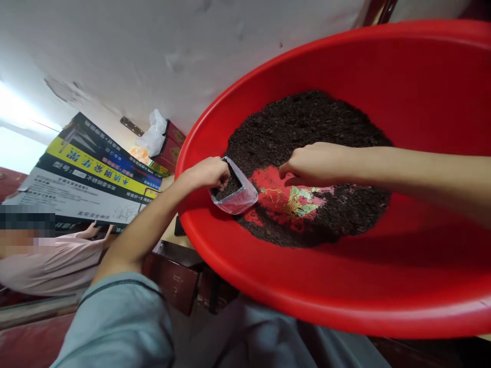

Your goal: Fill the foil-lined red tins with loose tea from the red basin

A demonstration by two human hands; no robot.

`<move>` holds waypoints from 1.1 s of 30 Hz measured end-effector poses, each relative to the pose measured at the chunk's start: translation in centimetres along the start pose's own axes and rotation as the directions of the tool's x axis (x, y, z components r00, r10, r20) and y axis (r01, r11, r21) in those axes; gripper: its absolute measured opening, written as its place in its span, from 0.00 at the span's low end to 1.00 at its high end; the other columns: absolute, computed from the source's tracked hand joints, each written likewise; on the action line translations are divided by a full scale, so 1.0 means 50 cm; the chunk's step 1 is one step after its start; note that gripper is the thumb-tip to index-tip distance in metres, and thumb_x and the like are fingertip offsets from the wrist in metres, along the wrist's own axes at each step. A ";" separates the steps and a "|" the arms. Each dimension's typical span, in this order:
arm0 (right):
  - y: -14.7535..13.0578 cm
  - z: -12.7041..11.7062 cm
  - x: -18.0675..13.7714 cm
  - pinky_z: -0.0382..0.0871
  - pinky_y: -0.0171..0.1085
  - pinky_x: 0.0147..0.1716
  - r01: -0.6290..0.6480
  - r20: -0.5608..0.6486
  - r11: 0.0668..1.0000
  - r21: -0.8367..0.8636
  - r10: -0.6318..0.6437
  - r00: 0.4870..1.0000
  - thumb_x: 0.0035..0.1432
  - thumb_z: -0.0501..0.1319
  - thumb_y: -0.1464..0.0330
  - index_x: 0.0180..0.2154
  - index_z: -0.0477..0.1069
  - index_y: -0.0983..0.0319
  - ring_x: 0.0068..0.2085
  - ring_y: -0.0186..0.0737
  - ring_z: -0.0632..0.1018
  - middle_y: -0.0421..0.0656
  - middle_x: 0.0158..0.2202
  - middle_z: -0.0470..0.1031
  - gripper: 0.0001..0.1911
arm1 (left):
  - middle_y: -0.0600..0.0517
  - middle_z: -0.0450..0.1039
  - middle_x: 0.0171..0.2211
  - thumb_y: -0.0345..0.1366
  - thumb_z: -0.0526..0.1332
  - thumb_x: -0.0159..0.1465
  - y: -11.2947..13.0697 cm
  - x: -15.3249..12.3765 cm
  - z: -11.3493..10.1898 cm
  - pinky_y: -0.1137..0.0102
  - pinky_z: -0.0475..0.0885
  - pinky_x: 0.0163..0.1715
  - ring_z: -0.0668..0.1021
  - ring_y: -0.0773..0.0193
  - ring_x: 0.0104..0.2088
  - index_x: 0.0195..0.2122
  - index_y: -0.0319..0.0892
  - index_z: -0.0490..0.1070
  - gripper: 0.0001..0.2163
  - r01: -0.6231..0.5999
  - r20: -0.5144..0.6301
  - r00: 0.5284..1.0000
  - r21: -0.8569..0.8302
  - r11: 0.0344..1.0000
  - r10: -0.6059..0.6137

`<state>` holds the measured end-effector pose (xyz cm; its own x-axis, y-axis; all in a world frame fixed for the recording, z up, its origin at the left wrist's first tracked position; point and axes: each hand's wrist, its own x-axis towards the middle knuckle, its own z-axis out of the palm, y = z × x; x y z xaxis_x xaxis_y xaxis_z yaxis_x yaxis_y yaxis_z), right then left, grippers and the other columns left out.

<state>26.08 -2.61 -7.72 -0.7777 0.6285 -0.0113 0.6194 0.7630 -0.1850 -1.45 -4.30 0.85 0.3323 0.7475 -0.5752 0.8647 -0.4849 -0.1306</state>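
Observation:
A big red plastic basin [345, 286] fills the right of the view and holds a heap of dark loose tea leaves [307, 122]. A painted bird pattern shows on its bare bottom. My left hand [209, 173] is closed on the rim of a small clear pouch [236, 191], held open inside the basin and partly filled with the dark leaves. My right hand [312, 163] rests on the heap just right of the pouch, its fingers curled and pressed together over the leaves; what they hold is hidden.
Printed cardboard boxes [88, 174] lean against the white wall at the left, with a white plastic bag [153, 134] above them. Another person in a pale shirt [46, 260] sits at the far left. A dark wooden cabinet [180, 276] stands below the basin.

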 end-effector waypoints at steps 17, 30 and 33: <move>-0.087 -0.051 -0.017 0.69 0.42 0.36 0.006 0.315 0.994 -0.110 0.029 0.949 0.70 0.63 0.56 0.38 0.85 0.59 0.36 0.47 0.84 0.50 0.34 0.84 0.17 | 0.48 0.88 0.44 0.30 0.65 0.71 -0.078 -0.044 0.039 0.71 0.76 0.45 0.87 0.61 0.41 0.48 0.44 0.86 0.10 -0.293 -0.318 0.905 0.017 0.956 0.283; -0.069 -0.045 -0.016 0.70 0.46 0.38 -0.086 0.363 0.995 -0.045 0.097 0.927 0.69 0.64 0.56 0.38 0.85 0.58 0.36 0.52 0.84 0.51 0.34 0.83 0.15 | 0.42 0.85 0.37 0.51 0.66 0.72 0.012 0.006 0.060 0.66 0.72 0.31 0.83 0.52 0.39 0.39 0.40 0.85 0.18 -0.133 -0.200 0.959 0.309 0.942 0.201; -0.065 -0.033 -0.011 0.71 0.46 0.38 -0.105 0.400 0.993 -0.046 0.114 0.910 0.69 0.64 0.55 0.43 0.85 0.56 0.37 0.52 0.85 0.50 0.38 0.85 0.15 | 0.42 0.85 0.38 0.50 0.66 0.73 0.006 0.004 0.052 0.67 0.73 0.34 0.84 0.52 0.40 0.41 0.40 0.85 0.18 -0.139 -0.183 0.963 0.288 0.947 0.197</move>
<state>24.65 -5.18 -5.46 -0.6796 0.5987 -0.4241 0.7016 0.6992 -0.1372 -2.09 -5.49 -1.37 0.5592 0.7075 -0.4321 0.6644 -0.6942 -0.2768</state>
